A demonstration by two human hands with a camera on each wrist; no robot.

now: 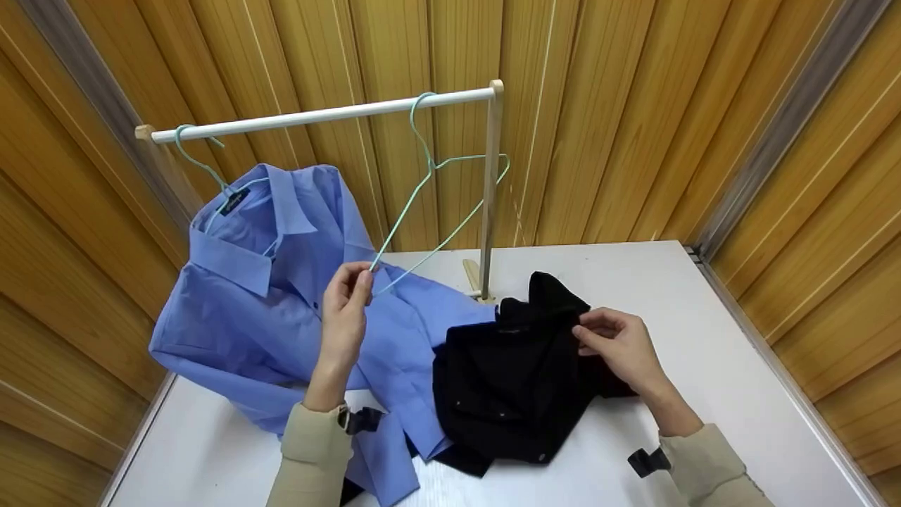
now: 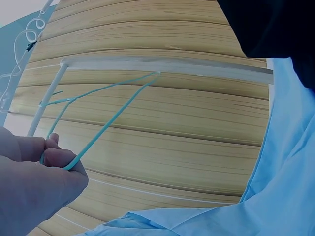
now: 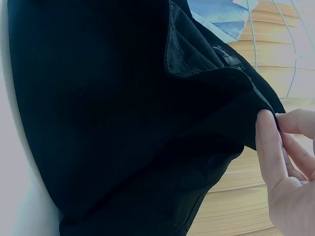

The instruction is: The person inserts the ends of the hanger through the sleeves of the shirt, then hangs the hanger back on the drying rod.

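Observation:
My left hand [image 1: 345, 303] pinches the lower near corner of a mint-green wire hanger [image 1: 400, 224], whose hook sits over the rack's white bar. The left wrist view shows the thumb and fingers of this hand around the hanger wire [image 2: 110, 120]. My right hand [image 1: 623, 345] pinches the edge of a black shirt [image 1: 510, 394] near its collar label. In the right wrist view, the black fabric [image 3: 123, 108] hangs from between thumb and fingers. A blue collared shirt [image 1: 281, 303] hangs on another mint-green hanger [image 1: 200, 163] at the bar's left end.
The rack's white bar [image 1: 317, 113] runs between wooden posts, the right post [image 1: 493, 197] standing just behind the black shirt. A blue sleeve lies across the white table [image 1: 732, 352] beside the black cloth. Wood-patterned panels [image 1: 598, 141] enclose the back and sides.

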